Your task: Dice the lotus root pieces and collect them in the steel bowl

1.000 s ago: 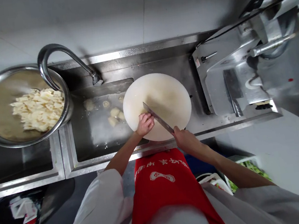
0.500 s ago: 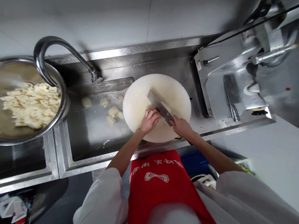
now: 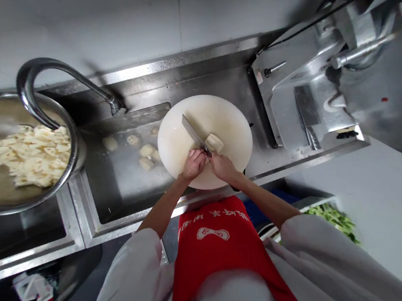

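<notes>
A round white cutting board (image 3: 233, 116) lies across the right side of the sink. My right hand (image 3: 222, 165) is closed round the handle of a cleaver (image 3: 193, 132), its blade slanting up and left over the board. Just right of the blade lies a pale, peeled vegetable piece (image 3: 215, 142). My left hand (image 3: 194, 163) is closed beside the cleaver's lower end, close to my right hand; what its fingers hold, if anything, is hidden.
Several pale pieces (image 3: 147, 150) sit in the sink (image 3: 119, 201). A large metal bowl (image 3: 75, 152) of cut pieces stands left, under a curved faucet (image 3: 60, 65). At right are a slicing machine (image 3: 286, 119) and a second cleaver (image 3: 307, 106). Greens (image 3: 334, 219) show lower right.
The cleaver has moved left relative to the board, and my hands have come closer together. The vegetable piece shows more fully at the blade's right. The whole view has shifted and tilted.
</notes>
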